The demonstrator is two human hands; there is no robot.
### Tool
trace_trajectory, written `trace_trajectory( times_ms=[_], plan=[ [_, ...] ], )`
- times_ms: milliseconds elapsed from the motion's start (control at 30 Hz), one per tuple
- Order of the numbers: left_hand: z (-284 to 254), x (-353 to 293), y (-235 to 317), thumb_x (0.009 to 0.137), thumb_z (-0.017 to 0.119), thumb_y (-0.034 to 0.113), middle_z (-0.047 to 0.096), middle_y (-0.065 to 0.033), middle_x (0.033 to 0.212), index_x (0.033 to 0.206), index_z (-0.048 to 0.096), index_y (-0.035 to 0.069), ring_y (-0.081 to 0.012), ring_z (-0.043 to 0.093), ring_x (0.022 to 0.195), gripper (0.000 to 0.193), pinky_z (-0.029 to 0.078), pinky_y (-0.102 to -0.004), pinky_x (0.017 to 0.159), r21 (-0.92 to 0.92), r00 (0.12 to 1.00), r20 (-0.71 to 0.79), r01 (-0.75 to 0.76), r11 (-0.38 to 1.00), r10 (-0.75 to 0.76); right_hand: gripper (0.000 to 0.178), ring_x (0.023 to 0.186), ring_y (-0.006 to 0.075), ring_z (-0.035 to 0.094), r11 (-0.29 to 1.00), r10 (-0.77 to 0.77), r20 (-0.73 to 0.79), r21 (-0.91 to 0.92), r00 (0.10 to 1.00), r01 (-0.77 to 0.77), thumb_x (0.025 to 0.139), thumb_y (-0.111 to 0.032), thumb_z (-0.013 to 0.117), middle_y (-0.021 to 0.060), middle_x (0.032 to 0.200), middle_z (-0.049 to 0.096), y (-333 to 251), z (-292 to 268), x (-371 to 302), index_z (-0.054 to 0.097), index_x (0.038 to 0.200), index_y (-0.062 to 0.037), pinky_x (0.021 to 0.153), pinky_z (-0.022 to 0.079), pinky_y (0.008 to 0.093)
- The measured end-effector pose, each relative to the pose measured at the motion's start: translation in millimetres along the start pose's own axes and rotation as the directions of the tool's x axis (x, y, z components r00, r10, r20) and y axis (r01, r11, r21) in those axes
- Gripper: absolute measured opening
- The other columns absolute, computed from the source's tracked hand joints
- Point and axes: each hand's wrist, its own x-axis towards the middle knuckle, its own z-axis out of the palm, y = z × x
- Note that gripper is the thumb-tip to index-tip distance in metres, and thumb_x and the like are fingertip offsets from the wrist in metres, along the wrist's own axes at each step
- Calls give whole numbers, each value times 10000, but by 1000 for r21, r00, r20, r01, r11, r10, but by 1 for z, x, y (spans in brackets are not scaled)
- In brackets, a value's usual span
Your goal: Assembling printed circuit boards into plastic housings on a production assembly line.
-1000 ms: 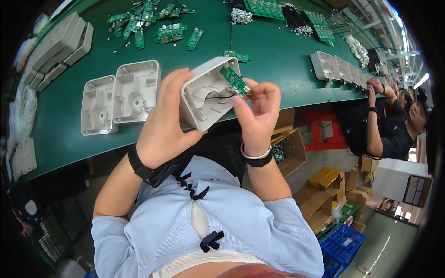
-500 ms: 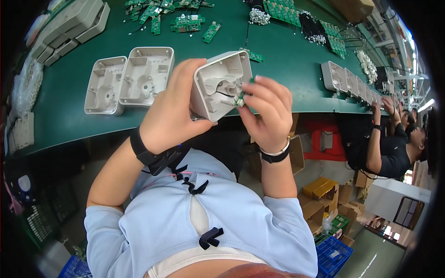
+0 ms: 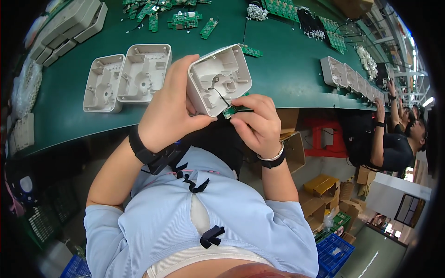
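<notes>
My left hand grips a light grey plastic housing by its left side, thumb at the near corner, and holds it tilted at the table's near edge. Inside are moulded ribs and posts. A thin black wire runs from the housing's interior over its near rim to a small green circuit board. The fingertips of my right hand pinch that board just outside the rim. Two similar open housings lie side by side on the table to the left.
Green circuit boards lie in piles at the back of the green table. Bundles of black wires with white connectors are at the back right. Further right stands a row of housings, near another person. Stacked grey casings stand far left.
My right hand has moved down and slightly left, bringing the board from the housing's opening to outside its near rim. The housing has turned to show more of its interior.
</notes>
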Motion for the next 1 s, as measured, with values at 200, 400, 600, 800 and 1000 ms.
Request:
trace_trajectory(
  times_ms=[200, 400, 600, 800, 1000],
  plan=[
    [-3, 0, 3, 721, 922, 73, 412, -202, 1528, 1578, 287, 60, -306, 707, 1003, 1067, 626, -354, 765, 19, 1000, 1, -24, 1000, 24, 234, 964, 267, 683, 960, 203, 29, 192, 979, -205, 764, -29, 855, 110, 1066, 763, -1, 6, 8, 744, 971, -32, 822, 538, 380],
    [-6, 0, 0, 726, 926, 78, 406, -201, 1520, 1583, 267, 50, -307, 696, 1047, 1082, 625, -352, 774, -22, 998, 43, 45, 999, -44, 305, 925, 270, 697, 996, 67, 190, 42, 979, -77, 805, -63, 849, 92, 1078, 769, 9, -5, 29, 767, 1098, -49, 781, 550, 371],
    [-4, 0, -2, 730, 928, 75, 408, -200, 1508, 1594, 244, 38, -294, 699, 1022, 1103, 622, -345, 771, -56, 998, 56, 34, 998, -31, 262, 906, 257, 719, 997, 75, 216, -20, 973, -72, 810, -99, 845, 59, 1090, 772, 9, -7, 28, 788, 1065, -88, 744, 555, 362],
    [-2, 2, 0, 747, 926, 74, 401, -199, 1524, 1611, 217, 49, -268, 700, 989, 1118, 618, -335, 771, -88, 995, 89, 44, 995, -36, 218, 833, 249, 737, 997, -70, 259, 36, 963, 63, 823, -69, 819, 60, 1070, 782, 18, -15, 28, 794, 1038, -95, 696, 559, 353],
    [-17, -5, 21, 774, 910, 74, 404, -193, 1566, 1597, 282, 44, -241, 702, 947, 1035, 610, -343, 778, -90, 990, 133, 66, 994, -53, 247, 835, 272, 765, 998, -6, 251, -62, 968, 23, 799, 34, 753, 87, 1057, 791, 20, -57, 18, 796, 1011, -84, 708, 591, 348]
  ],
)
